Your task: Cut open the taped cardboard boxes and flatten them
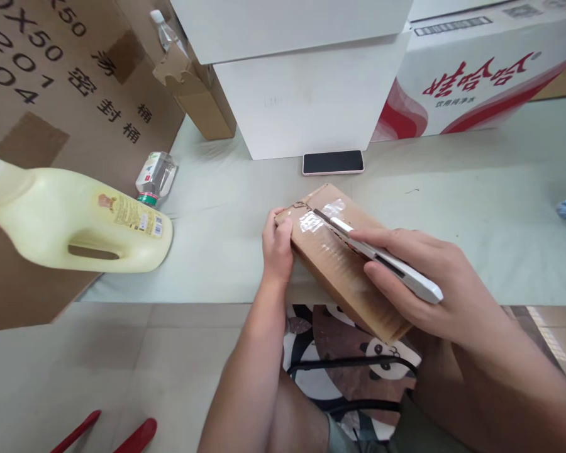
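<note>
A small brown cardboard box [339,264] lies tilted at the near edge of a pale green table [476,207], its top sealed with clear tape. My left hand [277,242] grips the box's far left corner, fingers curled round it. My right hand [419,277] is closed on a white utility knife [387,258], and the blade end rests on the tape along the top of the box.
A pale yellow jug [75,220] lies on its side at the left. Near it lies a small clear bottle [155,178]. A black phone [332,162] sits before a white box [311,100]. A red-and-white carton [476,75] stands at the back right, brown cartons [51,94] at the left.
</note>
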The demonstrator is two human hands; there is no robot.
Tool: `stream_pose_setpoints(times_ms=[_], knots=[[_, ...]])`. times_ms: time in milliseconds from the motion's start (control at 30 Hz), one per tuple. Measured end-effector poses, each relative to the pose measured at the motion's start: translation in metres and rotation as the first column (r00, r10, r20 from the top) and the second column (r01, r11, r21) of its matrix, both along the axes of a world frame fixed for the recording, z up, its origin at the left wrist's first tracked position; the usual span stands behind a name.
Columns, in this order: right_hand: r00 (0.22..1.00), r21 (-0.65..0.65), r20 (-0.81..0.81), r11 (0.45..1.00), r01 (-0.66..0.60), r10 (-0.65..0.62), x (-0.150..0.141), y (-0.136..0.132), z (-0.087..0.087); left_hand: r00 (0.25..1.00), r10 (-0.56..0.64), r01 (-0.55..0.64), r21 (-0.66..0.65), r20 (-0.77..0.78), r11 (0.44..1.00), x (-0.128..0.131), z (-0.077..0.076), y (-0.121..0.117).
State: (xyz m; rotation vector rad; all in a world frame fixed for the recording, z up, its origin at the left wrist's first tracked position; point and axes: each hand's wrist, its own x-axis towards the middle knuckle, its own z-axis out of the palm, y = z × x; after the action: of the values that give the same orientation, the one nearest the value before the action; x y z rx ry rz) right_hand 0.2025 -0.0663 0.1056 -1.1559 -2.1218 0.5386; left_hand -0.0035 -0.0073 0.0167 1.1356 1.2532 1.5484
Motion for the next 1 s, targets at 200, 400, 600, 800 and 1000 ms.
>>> stream_pose_setpoints(times_ms=[200, 400, 600, 800, 1000], knots=[[0.999, -0.008, 0.039, 1.0, 0.015, -0.015, -0.0022, 0.001, -0.0001, 1.0, 0.022, -0.022, -0.008, -0.01, 1.0, -0.0005, -0.0015, 0.0], [0.999, -0.015, -0.033, 0.999, 0.035, -0.036, 0.0016, 0.0003, -0.0012, 0.999, 0.027, -0.027, -0.021, 0.026, 0.999, 0.0018, -0.0016, -0.0001], [0.998, 0.048, 0.068, 0.999, -0.012, 0.009, -0.0005, 0.0034, -0.0038, 0.999, 0.032, -0.032, -0.027, 0.027, 0.999, 0.0019, -0.0021, -0.0011], [0.999, 0.017, -0.053, 1.0, -0.007, 0.008, 0.0046, 0.0008, -0.0001, 0.999, 0.002, -0.001, -0.035, 0.047, 0.999, 0.0003, -0.0039, -0.0024], [0.99, 0.029, 0.136, 0.999, -0.04, 0.035, 0.0008, 0.0039, -0.0044, 0.999, 0.033, -0.032, -0.024, 0.039, 0.999, 0.001, -0.0045, 0.0003]])
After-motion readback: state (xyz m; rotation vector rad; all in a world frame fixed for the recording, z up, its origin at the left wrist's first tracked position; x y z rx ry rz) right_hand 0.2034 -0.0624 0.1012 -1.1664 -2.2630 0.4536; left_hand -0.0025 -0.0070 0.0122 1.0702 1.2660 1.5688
